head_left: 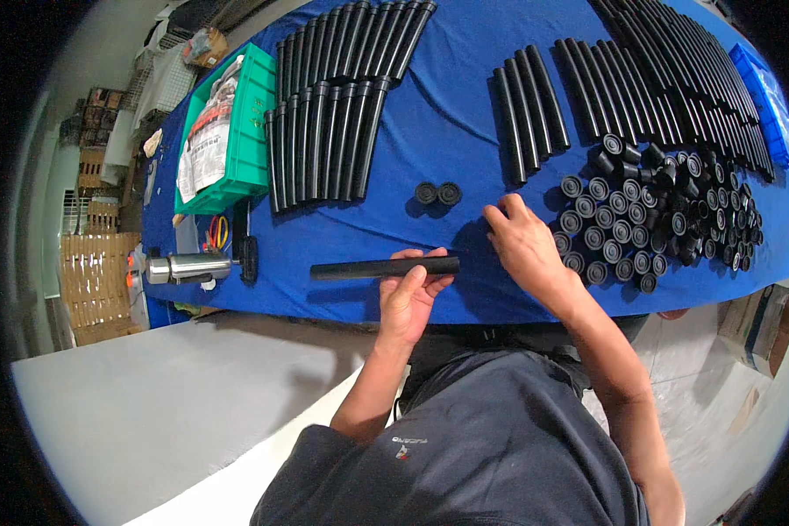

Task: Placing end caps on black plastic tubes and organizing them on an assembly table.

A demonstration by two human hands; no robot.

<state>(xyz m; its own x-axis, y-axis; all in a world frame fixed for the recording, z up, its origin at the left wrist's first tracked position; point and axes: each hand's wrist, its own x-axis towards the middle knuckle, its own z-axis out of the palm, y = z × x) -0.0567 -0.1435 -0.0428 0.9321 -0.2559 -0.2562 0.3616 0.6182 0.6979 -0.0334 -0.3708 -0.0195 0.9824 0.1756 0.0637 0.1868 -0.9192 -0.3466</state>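
My left hand point(405, 298) is closed around a black tube point(351, 269), held level just above the blue cloth near the table's front edge. The thumb lies on top and the fingers pass beneath, close to the tube's right end. To the right of it, my right hand point(528, 245) hovers palm down with loosely bent fingers slightly apart; nothing shows in them, though the underside is hidden. Two round black caps point(437, 193) sit side by side beyond the hands. A large heap of similar black caps point(622, 231) lies right of my right hand.
Capped black tubes point(324, 140) lie in two rows at the far left. Bare black tubes point(530, 114) lie at the far right, by a blue crate point(767, 101). On the left are a green crate point(252, 131) with newspaper, a steel flask point(188, 268) and orange-handled scissors point(218, 232).
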